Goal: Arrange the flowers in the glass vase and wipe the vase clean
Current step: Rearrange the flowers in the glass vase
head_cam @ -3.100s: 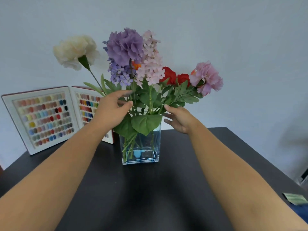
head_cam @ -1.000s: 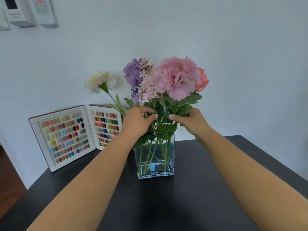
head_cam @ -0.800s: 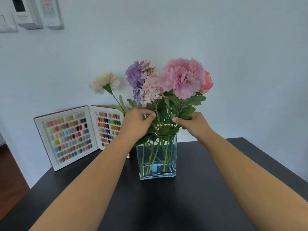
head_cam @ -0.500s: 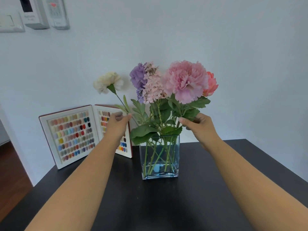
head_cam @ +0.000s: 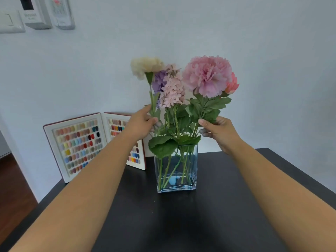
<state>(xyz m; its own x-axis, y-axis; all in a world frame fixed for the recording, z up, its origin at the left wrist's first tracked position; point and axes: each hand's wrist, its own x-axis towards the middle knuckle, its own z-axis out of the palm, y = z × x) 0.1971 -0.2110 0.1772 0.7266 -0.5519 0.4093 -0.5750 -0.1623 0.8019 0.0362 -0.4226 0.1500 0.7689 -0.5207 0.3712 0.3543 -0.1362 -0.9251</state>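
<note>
A square glass vase stands on the black table with green stems in it. Above it rise a cream flower, a purple flower, a pale pink cluster, a big pink flower and a coral flower. My left hand pinches the cream flower's stem, holding it nearly upright. My right hand grips the leafy stem under the big pink flower.
An open folding display of coloured nail samples leans against the white wall behind and left of the vase. Wall switches and panels hang at the top left. Wooden floor lies beyond the table's left edge.
My left hand moved from the bunch to the cream flower's stem and swung that flower from leaning left to nearly upright against the purple one. My right hand stayed on the pink flower's stem.
</note>
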